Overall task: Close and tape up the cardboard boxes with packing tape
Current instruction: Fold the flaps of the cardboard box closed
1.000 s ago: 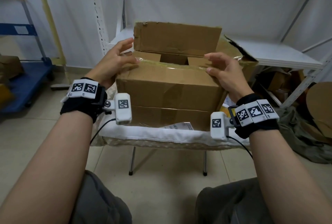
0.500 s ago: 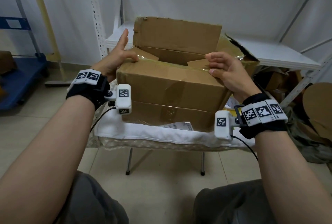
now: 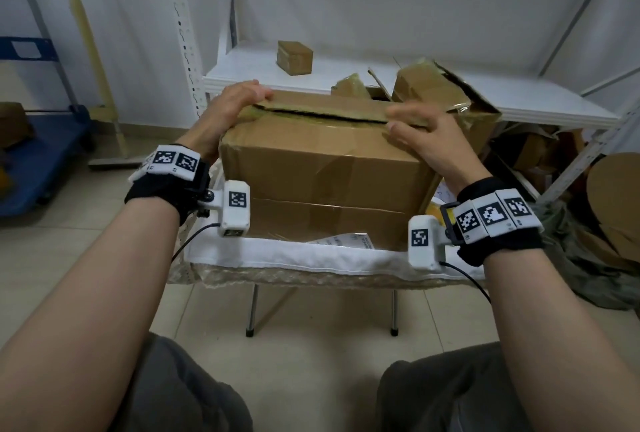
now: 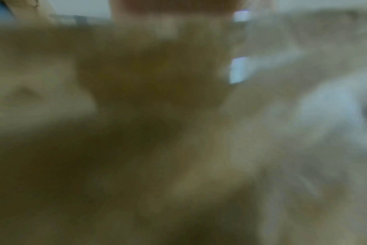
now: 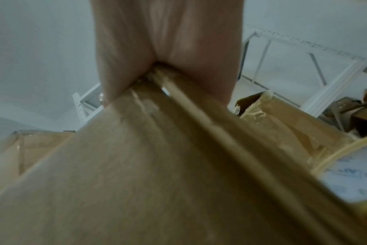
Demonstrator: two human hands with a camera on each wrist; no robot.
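Pressing box [image 3: 322, 168] flaps [image 3: 322, 109]: left hand [image 3: 230, 109], right hand [image 3: 429, 140], fingers [image 3: 403, 112] spread.

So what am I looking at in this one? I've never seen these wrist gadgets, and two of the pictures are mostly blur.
No robot here: a person wears one camera on the head and one on each wrist. The head view looks down at both hands closing a cardboard box on a small cloth-covered table. The left hand presses the top flaps at one end, the right hand at the other; a dark gap remains between the flaps. The left wrist view is too blurred to read. The right wrist view looks along the fingers at the flap edge, with a tape roll at its corner.
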